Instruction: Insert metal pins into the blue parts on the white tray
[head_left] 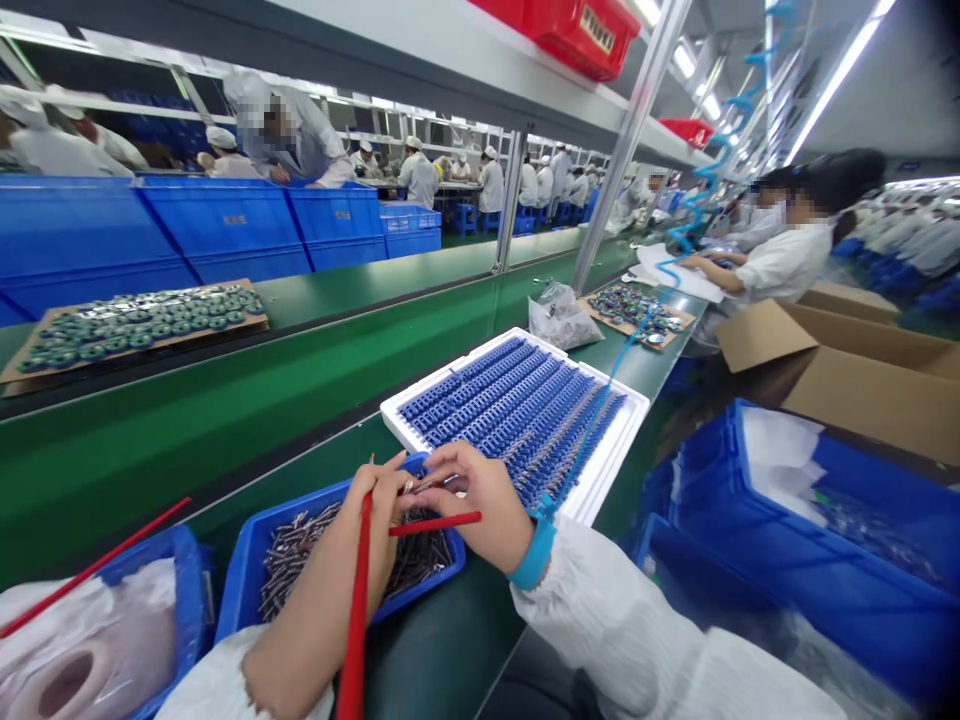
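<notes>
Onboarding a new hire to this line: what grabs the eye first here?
The white tray of blue comb-like strips, packed in tight rows, stands out at centre on the green conveyor bench. Just below it, the left hand and right hand sit over a blue bin of small metal parts, with a blue wrist strap on the right wrist. Far off, white-coated workers line the room beyond blue crates.

I have a small metal part (417,486) pinched between my left hand (371,510) and right hand (480,500). My left hand also grips an upright red rod (358,600); a second red rod (439,523) crosses below the part. Beneath both hands, a blue plastic bin (247,590) holds heaped metal pins (296,560).
</notes>
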